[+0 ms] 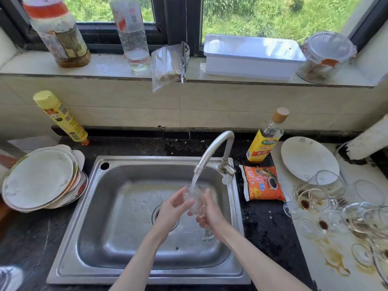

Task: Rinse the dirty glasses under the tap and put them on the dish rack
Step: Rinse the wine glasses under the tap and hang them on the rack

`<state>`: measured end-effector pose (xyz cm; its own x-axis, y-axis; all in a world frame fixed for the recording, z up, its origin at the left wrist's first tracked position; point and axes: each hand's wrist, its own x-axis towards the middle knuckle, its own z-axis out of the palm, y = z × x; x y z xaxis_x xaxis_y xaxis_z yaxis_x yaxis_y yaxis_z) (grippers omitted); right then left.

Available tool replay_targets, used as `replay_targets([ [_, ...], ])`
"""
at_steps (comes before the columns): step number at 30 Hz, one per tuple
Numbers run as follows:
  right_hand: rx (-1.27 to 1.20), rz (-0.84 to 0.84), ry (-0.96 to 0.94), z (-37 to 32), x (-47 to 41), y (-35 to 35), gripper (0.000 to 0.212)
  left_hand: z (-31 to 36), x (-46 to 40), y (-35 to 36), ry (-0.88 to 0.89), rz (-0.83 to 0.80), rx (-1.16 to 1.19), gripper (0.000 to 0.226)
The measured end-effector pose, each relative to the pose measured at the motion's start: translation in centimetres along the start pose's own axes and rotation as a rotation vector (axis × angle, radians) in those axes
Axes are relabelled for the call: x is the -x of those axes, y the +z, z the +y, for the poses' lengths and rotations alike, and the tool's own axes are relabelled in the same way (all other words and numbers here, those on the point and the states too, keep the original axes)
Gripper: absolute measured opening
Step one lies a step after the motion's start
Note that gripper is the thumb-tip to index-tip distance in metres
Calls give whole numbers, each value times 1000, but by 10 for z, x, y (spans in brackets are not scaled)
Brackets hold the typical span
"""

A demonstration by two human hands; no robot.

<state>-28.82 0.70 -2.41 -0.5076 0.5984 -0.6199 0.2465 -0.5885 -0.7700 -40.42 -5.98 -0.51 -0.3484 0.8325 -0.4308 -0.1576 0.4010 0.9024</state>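
We read 特鲜 on the orange packet (263,183). Our left hand (171,208) and right hand (211,211) grip a glass (196,199), mouth up toward the tap (212,152), stem pointing down.

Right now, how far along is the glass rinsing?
Nothing shows as finished: no dish rack or rinsed glass is in view. In hand: the left hand and right hand hold one stemmed glass under the running tap over the sink. Left: the stained glasses crowding the right counter.
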Motion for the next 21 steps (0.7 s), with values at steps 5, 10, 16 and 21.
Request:
replay_targets([
  [5, -66, 21, 72, 4, -4, 2, 64, 5, 2, 3, -31, -26, 1, 43],
  [10, -148, -66, 14, -3, 3, 3, 47, 4, -1, 3, -26, -14, 39, 26],
  [16, -181, -38, 203, -4, -4, 10, 75, 7, -10, 6, -81, 11, 64, 28],
  [21, -342, -24, 276, -22, 0, 16, 37, 7, -22, 4, -198, 39, 62, 46],
])
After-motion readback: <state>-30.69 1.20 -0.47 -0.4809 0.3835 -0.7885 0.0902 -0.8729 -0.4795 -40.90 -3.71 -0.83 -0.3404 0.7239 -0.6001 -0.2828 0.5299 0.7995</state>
